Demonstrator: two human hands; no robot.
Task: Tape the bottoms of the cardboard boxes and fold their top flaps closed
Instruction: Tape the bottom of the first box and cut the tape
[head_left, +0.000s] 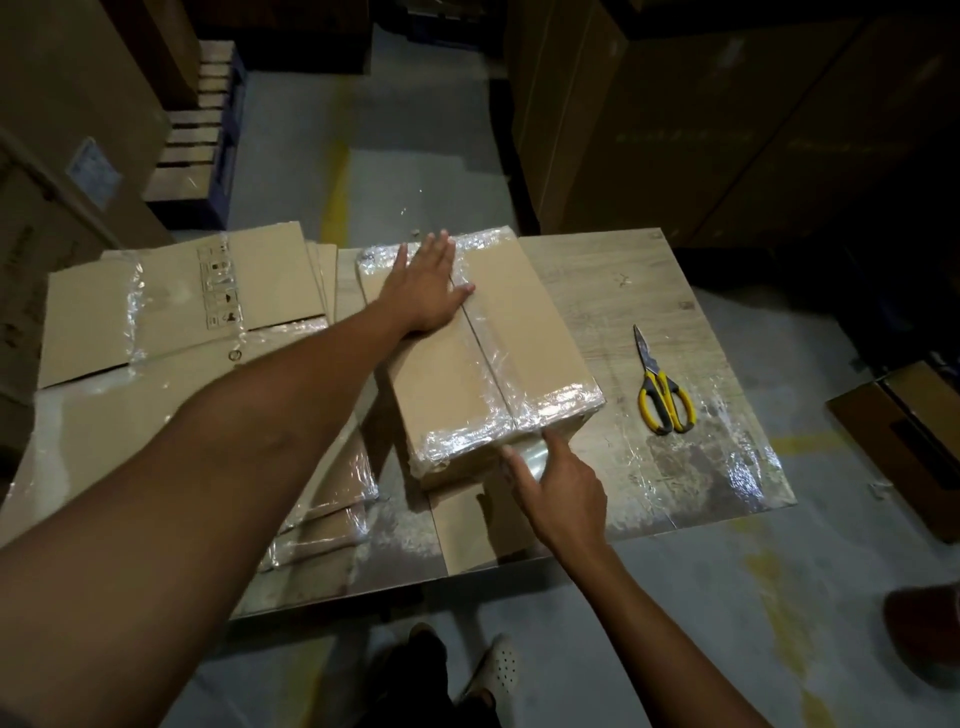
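My left hand (431, 283) lies flat on the cardboard box (457, 384). My right hand (563, 488) presses tape (519, 415) with straight fingers (555, 441) and holds nothing. The bottom looks taped, I think; the top flaps are left.

Matt cardboard box (457, 364), glossy tape (550, 405)

Warehouse packing station. Tall stacked cartons (727, 130) lined a concrete floor (415, 171) marked with a yellow line (337, 176). Wooden pallets (197, 135) stood at left, and flattened boxes (171, 291) and scissors (662, 389) lay on a low wood-grain worktable (649, 291).
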